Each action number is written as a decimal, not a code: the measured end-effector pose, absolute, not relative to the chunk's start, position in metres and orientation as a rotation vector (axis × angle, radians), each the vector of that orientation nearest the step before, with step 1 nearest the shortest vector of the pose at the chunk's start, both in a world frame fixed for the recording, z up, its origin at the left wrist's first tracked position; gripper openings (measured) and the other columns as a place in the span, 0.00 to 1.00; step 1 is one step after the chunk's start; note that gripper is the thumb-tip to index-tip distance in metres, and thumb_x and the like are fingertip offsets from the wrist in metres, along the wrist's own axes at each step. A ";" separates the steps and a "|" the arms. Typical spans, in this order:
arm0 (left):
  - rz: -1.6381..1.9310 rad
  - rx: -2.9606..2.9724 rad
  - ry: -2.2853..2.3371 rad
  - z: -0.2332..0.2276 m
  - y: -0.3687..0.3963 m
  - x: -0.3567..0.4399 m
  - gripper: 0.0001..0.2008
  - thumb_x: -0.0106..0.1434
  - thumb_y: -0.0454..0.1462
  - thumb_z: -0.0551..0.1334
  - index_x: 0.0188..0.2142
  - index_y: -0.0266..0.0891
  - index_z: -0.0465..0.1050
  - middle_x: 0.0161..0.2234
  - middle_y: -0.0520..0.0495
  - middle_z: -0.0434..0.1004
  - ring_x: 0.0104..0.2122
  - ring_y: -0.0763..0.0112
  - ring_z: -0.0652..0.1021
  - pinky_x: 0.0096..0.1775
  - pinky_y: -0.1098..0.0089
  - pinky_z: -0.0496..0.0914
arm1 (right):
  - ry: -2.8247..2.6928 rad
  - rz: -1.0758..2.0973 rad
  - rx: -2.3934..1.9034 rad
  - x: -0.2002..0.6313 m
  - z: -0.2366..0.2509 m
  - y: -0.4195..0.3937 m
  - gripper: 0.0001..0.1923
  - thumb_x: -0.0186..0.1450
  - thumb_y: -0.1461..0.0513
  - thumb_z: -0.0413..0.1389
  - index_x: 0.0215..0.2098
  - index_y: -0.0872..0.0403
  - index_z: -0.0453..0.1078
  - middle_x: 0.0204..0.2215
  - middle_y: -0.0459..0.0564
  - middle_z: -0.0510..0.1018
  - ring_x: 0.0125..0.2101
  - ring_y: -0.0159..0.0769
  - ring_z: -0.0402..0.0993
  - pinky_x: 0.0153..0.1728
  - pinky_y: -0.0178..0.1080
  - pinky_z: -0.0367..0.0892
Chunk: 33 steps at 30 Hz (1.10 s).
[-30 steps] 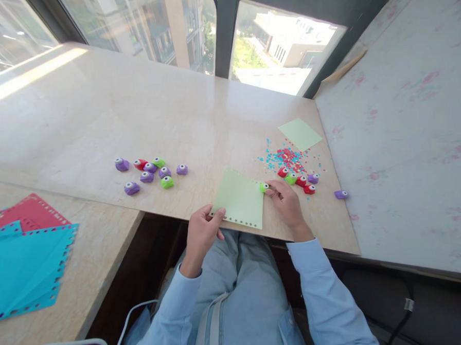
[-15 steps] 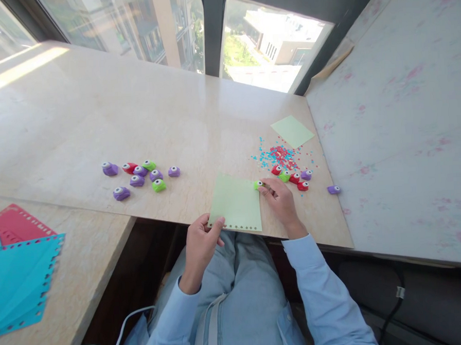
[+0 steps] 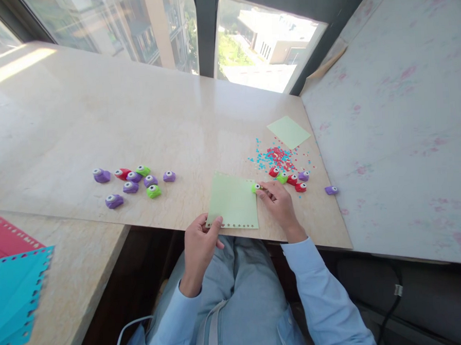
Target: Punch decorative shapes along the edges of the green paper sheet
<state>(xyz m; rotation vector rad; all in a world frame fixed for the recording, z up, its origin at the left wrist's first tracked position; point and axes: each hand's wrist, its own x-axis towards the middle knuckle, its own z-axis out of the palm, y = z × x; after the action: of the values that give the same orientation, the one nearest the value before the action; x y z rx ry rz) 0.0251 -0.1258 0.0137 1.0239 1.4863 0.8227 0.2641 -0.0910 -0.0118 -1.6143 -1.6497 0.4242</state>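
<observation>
A pale green sheet of paper (image 3: 234, 200) lies at the table's front edge, with a row of small punched shapes along its near side. My left hand (image 3: 203, 241) pinches the sheet's near left corner, thumb on top. At the right edge of the sheet, my right hand (image 3: 277, 203) grips a small green craft punch (image 3: 255, 188) that sits over the paper's border. Just right of that hand, several red, green and purple craft punches (image 3: 291, 179) are grouped together. A lone purple punch (image 3: 331, 190) lies farther right by the wall.
Red and blue paper confetti (image 3: 279, 157) is scattered behind the right-hand punches, beside another green sheet (image 3: 289, 132). More punches (image 3: 131, 187) stand to the left. Punched blue sheets (image 3: 20, 297) and red sheets (image 3: 10, 238) lie on the left side surface. A floral-papered wall (image 3: 407, 148) bounds the right.
The view has shifted slightly, moving the table items a little left in the picture. Both hands keep their hold on the paper and the green punch, which stays at the right edge.
</observation>
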 end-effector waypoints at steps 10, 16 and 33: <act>0.760 1.047 1.366 0.009 -0.124 0.021 0.19 0.59 0.52 0.64 0.33 0.38 0.74 0.29 0.50 0.79 0.13 0.72 0.73 0.19 0.72 0.64 | -1.648 0.424 -1.632 0.264 -0.010 -0.091 0.14 0.69 0.53 0.55 0.48 0.49 0.76 0.37 0.52 0.76 0.35 0.40 0.74 0.35 0.43 0.74; 0.825 1.514 1.773 0.030 -0.123 0.002 0.29 0.61 0.56 0.62 0.52 0.37 0.73 0.22 0.54 0.70 0.21 0.69 0.73 0.28 0.71 0.67 | -1.659 0.411 -1.633 0.264 -0.011 -0.091 0.14 0.69 0.54 0.55 0.48 0.50 0.76 0.36 0.52 0.76 0.34 0.40 0.73 0.33 0.42 0.73; 0.396 2.708 0.993 -0.008 -0.040 0.023 0.28 0.71 0.50 0.53 0.63 0.37 0.65 0.67 0.36 0.60 0.67 0.52 0.61 0.66 0.46 0.52 | -1.648 0.426 -1.640 0.262 -0.006 -0.091 0.12 0.69 0.56 0.56 0.48 0.50 0.75 0.36 0.50 0.75 0.34 0.37 0.73 0.31 0.39 0.72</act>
<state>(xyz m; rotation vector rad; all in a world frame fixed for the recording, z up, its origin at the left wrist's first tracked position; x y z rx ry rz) 0.0226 -0.0404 -0.0078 2.7083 0.9927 0.3958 0.2616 -0.0912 -0.0065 -1.6403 -1.6477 0.4259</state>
